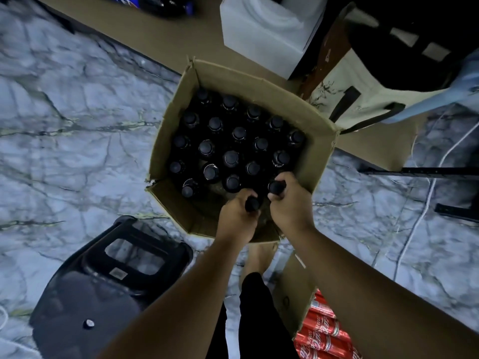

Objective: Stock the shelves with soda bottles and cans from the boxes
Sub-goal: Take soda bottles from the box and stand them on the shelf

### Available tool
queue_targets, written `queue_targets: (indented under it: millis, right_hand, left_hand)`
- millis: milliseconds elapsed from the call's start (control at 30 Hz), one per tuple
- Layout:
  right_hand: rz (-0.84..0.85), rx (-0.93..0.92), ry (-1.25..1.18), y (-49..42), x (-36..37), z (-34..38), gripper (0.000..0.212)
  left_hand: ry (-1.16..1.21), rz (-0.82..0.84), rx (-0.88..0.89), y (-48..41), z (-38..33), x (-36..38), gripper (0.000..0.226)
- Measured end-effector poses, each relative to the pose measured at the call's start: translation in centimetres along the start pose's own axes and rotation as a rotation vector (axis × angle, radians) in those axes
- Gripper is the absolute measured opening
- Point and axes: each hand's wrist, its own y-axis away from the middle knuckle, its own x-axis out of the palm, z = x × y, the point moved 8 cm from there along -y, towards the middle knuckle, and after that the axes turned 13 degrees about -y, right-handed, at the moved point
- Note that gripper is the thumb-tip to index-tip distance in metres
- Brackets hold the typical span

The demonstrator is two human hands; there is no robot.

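Note:
An open cardboard box (261,85) stands on the marble floor below me, filled with several dark soda bottles (231,158) with black caps. My left hand (237,218) grips the neck of one bottle (252,204) at the box's near edge. Right beside it, my right hand (290,203) grips the neck of another bottle (276,187). Both bottles are still among the others inside the box. A second box at the lower right holds red soda cans (324,335).
A black plastic stool (103,286) stands at the lower left on the floor. A white container (264,29), a beige bag (363,97) and cardboard sheets lie beyond the box. White cables (425,203) run along the floor at the right. My legs are below the box.

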Motion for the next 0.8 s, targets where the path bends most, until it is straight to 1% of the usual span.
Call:
queue_targets:
  millis: [167,300,400,600,700,800]
  right_hand:
    - [0.019,-0.156,0.053,6.5,-4.8,5.1,0.044]
    - [0.002,-0.313,0.049,13.5,-9.8,10.7,0.038]
    - [-0.021,-0.404,-0.020,19.5,-14.1,15.3,0.036]
    - [-0.126,-0.635,0.049,32.5,-23.0,25.7,0.035]
    - [-0.191,-0.739,0.004,39.0,-27.8,31.2,0.031]
    - [-0.274,-0.800,0.002,44.9,-32.0,35.4,0.024]
  left_hand:
    - [0.011,-0.102,0.098,7.0,-3.6,-5.7,0.028]
    - [0.026,-0.115,0.214,14.0,-7.9,-11.5,0.029]
    - [0.013,-0.120,0.315,19.6,-11.5,-16.6,0.032]
    - [-0.090,-0.120,0.616,32.2,-19.9,-28.2,0.036]
    - [-0.186,-0.180,0.754,38.4,-25.1,-33.8,0.034]
    - [-0.232,-0.260,0.894,44.4,-30.3,-38.9,0.034]
